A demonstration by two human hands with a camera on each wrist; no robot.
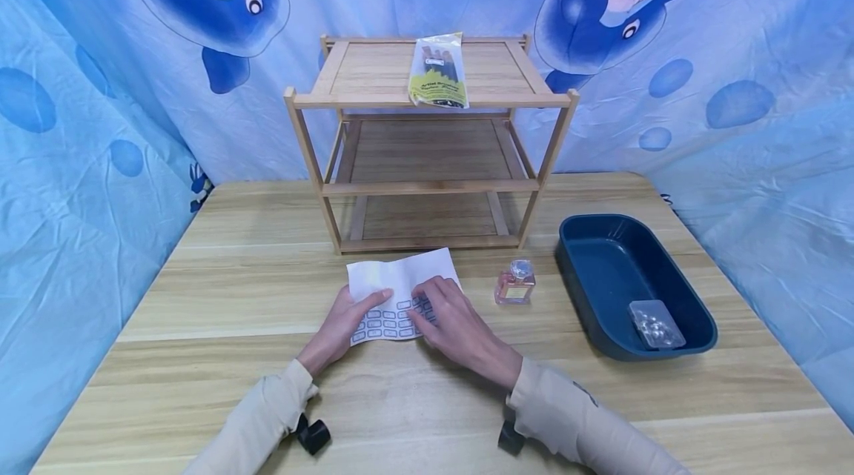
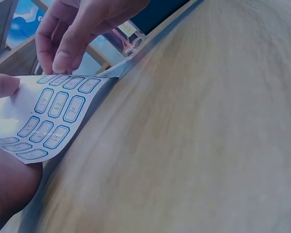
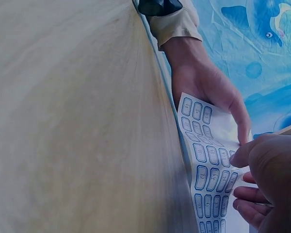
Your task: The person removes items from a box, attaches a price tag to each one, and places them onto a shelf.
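A white sheet of sticker labels (image 1: 400, 321), with rows of blue-framed, numbered labels, is held up over the table in front of the shelf. My left hand (image 1: 340, 328) grips its left side, thumb on top and the other fingers underneath. Over the right part of the sheet, my right hand (image 1: 455, 323) has its fingers curled, with thumb and fingertips pinching at the labels. Blank paper shows along the sheet's far side. In the right wrist view the label sheet (image 3: 207, 177) bends between both hands; the right fingertips hide some labels.
A three-tier wooden shelf (image 1: 434, 186) stands behind, with a bag of artist brushes (image 1: 438, 75) on top. To the right are a perfume bottle (image 1: 515, 284) and a dark blue basin (image 1: 603, 238) holding a small clear box (image 1: 657, 324).
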